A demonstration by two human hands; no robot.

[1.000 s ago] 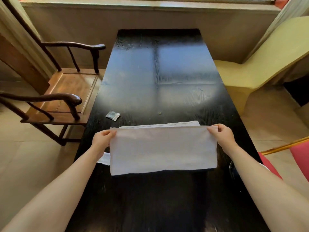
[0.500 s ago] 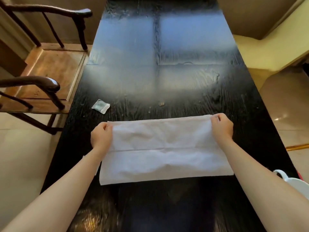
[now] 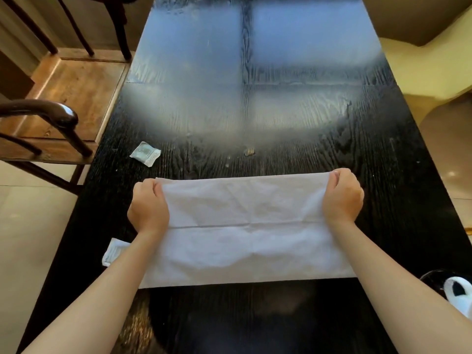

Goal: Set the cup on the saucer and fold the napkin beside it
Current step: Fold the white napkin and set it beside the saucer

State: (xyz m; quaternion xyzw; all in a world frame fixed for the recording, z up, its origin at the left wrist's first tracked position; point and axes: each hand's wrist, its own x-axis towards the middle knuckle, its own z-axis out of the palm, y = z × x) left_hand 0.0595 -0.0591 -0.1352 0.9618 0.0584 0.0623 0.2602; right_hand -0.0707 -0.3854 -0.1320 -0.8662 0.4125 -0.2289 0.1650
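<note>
Left hand (image 3: pixel 148 209), right hand (image 3: pixel 343 198) each clenched on far corners of white napkin (image 3: pixel 245 241). I judge it light, limp; I'd grip corners, keep taut.

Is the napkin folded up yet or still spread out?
Partly folded. The napkin lies as a long strip with a crease across it; the left hand and right hand grip its far corners.

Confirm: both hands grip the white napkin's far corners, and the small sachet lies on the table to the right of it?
Not quite. In the head view the small sachet lies left of centre, beyond the left hand. The right hand and left do grip the napkin's far corners on the table.
</note>
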